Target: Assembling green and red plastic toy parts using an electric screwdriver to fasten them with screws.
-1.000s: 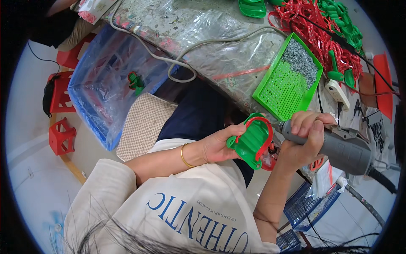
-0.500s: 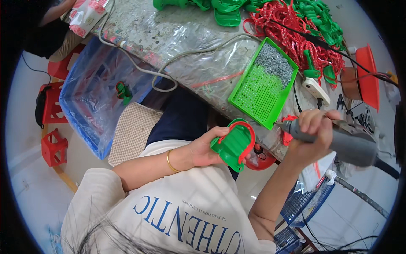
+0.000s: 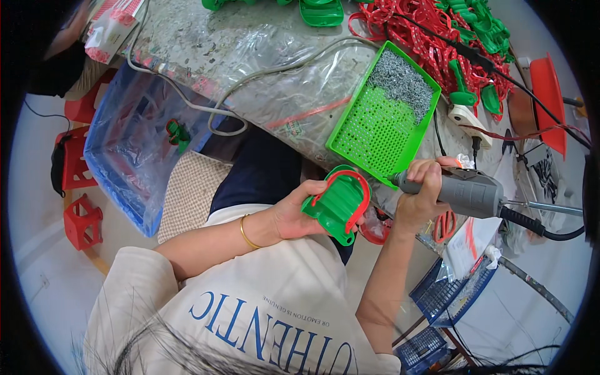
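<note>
Left hand [image 3: 295, 211] is clamping a green, scoop-shaped plastic shell [image 3: 340, 206] by its side, in front of my body, just off the bench edge. A glossy red plastic strap [image 3: 365, 192] is curving round the shell's opening, so I'm judging this piece partly assembled; whether any screw is holding the strap, I cannot tell.

Right hand [image 3: 422, 195] is wrapping firmly round a thick grey powered screwdriver [image 3: 470, 194], its tip pointing at the near corner of a bright green perforated plastic tray [image 3: 426, 130]. Loose silver screws [image 3: 400, 80] are heaping at the far end; others are sitting in the holes.

Done, apparently: one red-and-green piece [image 3: 179, 134] is lying in a blue bin lined with clear plastic [image 3: 112, 187]. Left: plenty, I'm guessing. Tangled red straps [image 3: 425, 47] and green plastic parts [image 3: 492, 31] are piling up at the bench's far right.

Scuffed, plastic-covered bench [image 3: 206, 56] is carrying a looping grey cable [image 3: 306, 61]. Small red plastic stool [image 3: 83, 222] is standing beyond the bin; another person [image 3: 62, 75] is showing at upper left.
</note>
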Tool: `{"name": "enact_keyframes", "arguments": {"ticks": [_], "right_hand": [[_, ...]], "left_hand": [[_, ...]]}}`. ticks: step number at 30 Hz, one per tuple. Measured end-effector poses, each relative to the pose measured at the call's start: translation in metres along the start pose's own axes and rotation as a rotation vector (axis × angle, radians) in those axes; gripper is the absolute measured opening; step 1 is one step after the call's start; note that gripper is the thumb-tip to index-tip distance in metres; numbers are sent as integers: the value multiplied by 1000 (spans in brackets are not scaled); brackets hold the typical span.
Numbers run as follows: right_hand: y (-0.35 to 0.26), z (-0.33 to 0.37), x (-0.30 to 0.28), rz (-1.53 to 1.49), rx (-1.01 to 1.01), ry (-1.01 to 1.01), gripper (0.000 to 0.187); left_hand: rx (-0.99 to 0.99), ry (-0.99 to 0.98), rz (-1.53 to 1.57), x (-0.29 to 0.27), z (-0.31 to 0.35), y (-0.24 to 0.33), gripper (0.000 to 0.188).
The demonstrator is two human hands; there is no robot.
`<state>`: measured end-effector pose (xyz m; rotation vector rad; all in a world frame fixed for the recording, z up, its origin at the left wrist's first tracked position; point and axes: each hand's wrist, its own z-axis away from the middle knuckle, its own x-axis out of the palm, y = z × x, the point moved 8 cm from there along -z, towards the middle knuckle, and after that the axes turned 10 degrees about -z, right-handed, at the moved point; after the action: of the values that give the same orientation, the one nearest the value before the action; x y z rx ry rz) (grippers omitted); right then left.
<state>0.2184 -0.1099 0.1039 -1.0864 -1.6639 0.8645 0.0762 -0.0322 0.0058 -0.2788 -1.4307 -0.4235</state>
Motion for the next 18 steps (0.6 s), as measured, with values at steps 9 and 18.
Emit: {"name": "enact_keyframes", "arguments": {"ticks": [9, 18], "right_hand": [[4, 0, 2, -1, -9, 7, 19], [0, 3, -2, 15, -39, 45, 20]], "left_hand": [[7, 22, 2, -3, 1, 2, 61], [37, 53, -28, -8, 3, 4, 59]]}}
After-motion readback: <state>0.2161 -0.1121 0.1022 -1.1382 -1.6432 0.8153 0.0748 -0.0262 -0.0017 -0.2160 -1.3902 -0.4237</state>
